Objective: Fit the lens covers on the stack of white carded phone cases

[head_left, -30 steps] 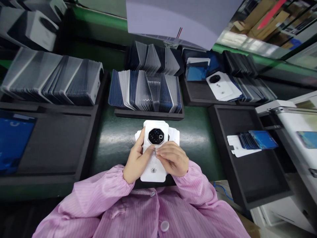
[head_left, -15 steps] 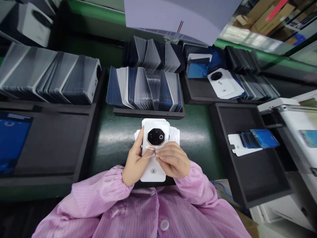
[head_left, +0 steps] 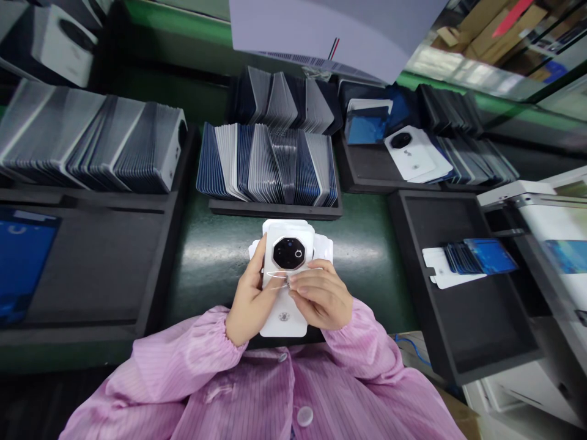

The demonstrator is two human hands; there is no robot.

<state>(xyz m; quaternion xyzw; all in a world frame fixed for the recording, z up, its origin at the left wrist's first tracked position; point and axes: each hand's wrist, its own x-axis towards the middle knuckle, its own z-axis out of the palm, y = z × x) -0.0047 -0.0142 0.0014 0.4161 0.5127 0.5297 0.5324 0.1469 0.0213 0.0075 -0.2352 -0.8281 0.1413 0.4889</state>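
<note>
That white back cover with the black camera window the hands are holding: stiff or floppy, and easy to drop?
Probably stiff: the white back cover stays flat though gripped only mid-length by the left hand and right hand. Likely light, being thin. Its glossy face looks smooth, so possibly slippery.

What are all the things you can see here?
White phone back cover: one, white with a black camera window, held at centre.
Clear film: one, see-through, partly lifted off the cover.
White cards: a few, under the cover.
Upright cover rows: many, blue, grey and white, in trays behind.
Left stack: many, grey and white.
Flat white cover: one, on the right rear tray.
Blue pieces: small pile, in the right black tray.
Green bench: one.
White paper: one, top.
Pink sleeves: two.
Left hand: grips the cover.
Right hand: fingers pinch the film.
</note>
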